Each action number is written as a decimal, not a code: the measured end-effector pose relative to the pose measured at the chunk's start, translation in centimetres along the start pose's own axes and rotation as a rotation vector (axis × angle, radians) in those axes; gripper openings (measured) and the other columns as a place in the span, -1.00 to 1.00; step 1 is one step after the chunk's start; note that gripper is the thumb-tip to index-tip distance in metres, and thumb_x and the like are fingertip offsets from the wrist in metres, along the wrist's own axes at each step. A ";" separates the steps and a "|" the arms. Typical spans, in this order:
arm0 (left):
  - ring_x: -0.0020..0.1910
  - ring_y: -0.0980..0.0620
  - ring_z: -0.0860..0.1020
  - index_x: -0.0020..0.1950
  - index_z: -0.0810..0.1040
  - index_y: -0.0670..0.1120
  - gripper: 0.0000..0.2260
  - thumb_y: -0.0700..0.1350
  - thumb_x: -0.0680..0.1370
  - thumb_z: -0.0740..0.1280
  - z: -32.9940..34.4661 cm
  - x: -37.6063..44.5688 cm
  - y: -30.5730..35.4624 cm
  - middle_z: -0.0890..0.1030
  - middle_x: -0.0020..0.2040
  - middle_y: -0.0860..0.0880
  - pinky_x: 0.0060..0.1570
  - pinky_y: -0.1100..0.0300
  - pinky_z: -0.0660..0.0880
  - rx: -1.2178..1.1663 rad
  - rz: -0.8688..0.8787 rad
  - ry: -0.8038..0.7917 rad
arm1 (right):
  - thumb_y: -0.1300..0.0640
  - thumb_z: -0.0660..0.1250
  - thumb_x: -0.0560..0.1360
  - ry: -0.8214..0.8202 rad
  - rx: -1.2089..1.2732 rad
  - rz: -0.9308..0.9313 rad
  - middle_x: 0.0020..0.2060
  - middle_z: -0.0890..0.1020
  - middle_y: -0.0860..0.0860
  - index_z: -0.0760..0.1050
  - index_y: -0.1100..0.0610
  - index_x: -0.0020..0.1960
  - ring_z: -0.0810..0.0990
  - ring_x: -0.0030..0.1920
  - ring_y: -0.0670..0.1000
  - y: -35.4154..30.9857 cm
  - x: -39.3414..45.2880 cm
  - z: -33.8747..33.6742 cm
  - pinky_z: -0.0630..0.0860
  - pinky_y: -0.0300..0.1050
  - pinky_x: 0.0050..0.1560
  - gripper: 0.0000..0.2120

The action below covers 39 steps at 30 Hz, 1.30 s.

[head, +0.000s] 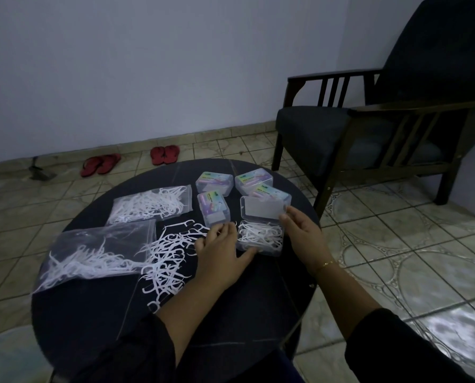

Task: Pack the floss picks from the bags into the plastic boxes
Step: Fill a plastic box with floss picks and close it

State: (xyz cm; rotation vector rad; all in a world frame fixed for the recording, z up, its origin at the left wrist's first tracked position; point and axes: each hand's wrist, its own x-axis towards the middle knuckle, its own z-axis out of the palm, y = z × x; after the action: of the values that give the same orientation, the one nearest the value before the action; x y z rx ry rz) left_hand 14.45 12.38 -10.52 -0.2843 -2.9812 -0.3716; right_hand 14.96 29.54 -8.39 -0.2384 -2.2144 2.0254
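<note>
An open clear plastic box (260, 237) filled with white floss picks sits on the round dark table (231, 305), its lid (264, 207) raised behind it. My right hand (302, 230) pinches the lid's right edge. My left hand (221, 251) lies flat beside the box, thumb against its front left corner, fingers over a loose pile of floss picks (167, 258). Two clear bags of picks lie to the left: one near (92, 252), one farther back (150, 204). Three closed boxes with coloured labels (213, 183) (213, 208) (254, 179) stand behind, and a fourth shows behind the lid.
A dark wooden armchair (382, 128) stands close to the table's right side. Two pairs of red sandals (164, 154) (99, 164) lie on the tiled floor by the wall.
</note>
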 end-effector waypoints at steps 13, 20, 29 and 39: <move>0.48 0.05 0.01 0.50 0.19 0.14 -0.38 0.35 0.50 0.15 -0.4 0.1 -0.6 0.08 0.54 0.12 0.35 -0.02 0.02 -0.033 0.003 -0.032 | -0.07 0.28 0.53 -0.021 -0.184 -0.018 -0.09 0.56 -0.13 0.46 -0.04 0.15 0.56 -0.13 -0.20 0.8 -1.3 -0.1 0.43 -0.39 -0.26 -0.77; 0.45 0.07 0.09 0.41 0.38 0.13 -0.43 0.37 0.48 0.17 -0.4 0.1 -0.7 0.18 0.51 0.14 0.29 0.00 0.09 -0.008 -0.017 0.007 | -0.04 0.31 0.52 -0.074 -0.318 -0.077 0.22 0.50 -0.09 0.46 -0.12 0.16 0.53 0.09 -0.11 1.1 -1.7 -0.1 0.54 -0.15 0.06 -0.78; 0.42 0.11 0.15 0.52 0.13 0.14 -0.39 0.28 0.53 0.19 -0.6 0.4 -0.5 0.24 0.49 0.17 0.21 0.12 0.08 -0.001 0.006 0.077 | 0.07 0.27 0.56 -0.150 -0.589 -0.149 0.49 0.22 -0.07 0.46 -0.05 0.31 0.32 0.39 -0.05 0.6 -1.8 0.1 0.27 -0.21 0.31 -0.68; 0.42 0.02 0.22 0.45 0.32 0.14 -0.58 0.11 0.58 0.20 -0.4 0.7 -0.4 0.29 0.47 0.11 0.23 0.05 0.18 0.150 0.151 0.150 | 0.03 0.30 0.53 -0.120 -0.655 -0.181 0.43 0.30 -0.06 0.49 -0.06 0.26 0.31 0.39 -0.05 1.3 -0.7 0.9 0.29 0.06 0.40 -0.71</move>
State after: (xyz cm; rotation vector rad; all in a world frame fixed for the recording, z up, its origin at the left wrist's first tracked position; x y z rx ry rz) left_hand 13.72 12.01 -10.15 -0.4418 -2.7993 -0.1448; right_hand 15.46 28.66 -9.76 0.0272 -2.7885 1.2007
